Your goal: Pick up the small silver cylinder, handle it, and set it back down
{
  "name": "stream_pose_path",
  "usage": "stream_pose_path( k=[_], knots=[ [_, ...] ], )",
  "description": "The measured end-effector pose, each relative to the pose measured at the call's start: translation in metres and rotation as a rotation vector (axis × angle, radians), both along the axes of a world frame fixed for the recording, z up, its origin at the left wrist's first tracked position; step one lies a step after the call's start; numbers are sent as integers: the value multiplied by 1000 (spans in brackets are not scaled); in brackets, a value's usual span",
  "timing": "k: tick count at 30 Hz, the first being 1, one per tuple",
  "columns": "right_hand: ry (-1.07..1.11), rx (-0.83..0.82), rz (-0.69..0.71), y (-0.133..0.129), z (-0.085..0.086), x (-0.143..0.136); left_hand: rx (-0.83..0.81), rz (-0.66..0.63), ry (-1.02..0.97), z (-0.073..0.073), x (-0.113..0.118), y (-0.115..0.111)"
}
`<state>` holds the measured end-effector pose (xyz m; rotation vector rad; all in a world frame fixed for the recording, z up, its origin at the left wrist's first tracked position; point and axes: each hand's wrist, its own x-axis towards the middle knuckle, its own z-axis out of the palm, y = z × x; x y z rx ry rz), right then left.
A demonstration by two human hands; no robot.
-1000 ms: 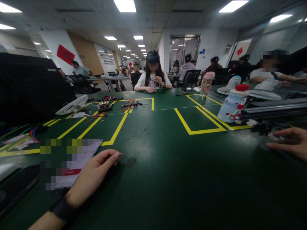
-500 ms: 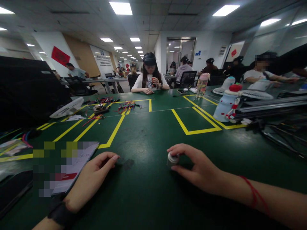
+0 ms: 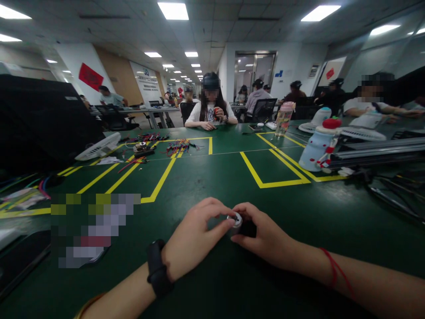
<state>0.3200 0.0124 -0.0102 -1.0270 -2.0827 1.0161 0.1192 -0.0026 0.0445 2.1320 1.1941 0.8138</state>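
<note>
A small, pale, silver-white cylinder (image 3: 235, 227) stands upright on the green table (image 3: 199, 177); its round top shows a dark spot, too small to make out. My left hand (image 3: 195, 235), with a black band at the wrist, pinches the cylinder's upper rim between thumb and forefinger. From the other side my right hand (image 3: 268, 235), a red string on its wrist, curls thumb and fingers around the cylinder. Part of its side is hidden behind my fingertips.
A blurred phone-like slab (image 3: 96, 254) lies left of my hands. Farther off are bundled coloured wires (image 3: 181, 147), a blue bottle (image 3: 312, 148), a pink-lidded bottle (image 3: 284, 119) and metal bars (image 3: 381, 155). Yellow tape (image 3: 285, 182) marks the table. A person (image 3: 210, 108) sits opposite.
My left hand has moved right, from the table beside the slab to the top of the cylinder. My right hand stays around the cylinder. The view has shifted slightly.
</note>
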Motion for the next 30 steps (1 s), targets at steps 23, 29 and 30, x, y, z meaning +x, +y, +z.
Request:
stream_pose_path(
  k=[23,29,30],
  knots=[
    [-71,95,-125,2,13,16,-76,100,81,-26,-20,6],
    [-183,135,-622,14,22,125,-211,444,-71,-29,-102,2],
    [-255,144,-724,16,21,152,-219,499,-120,-35,-115,3]
  ],
)
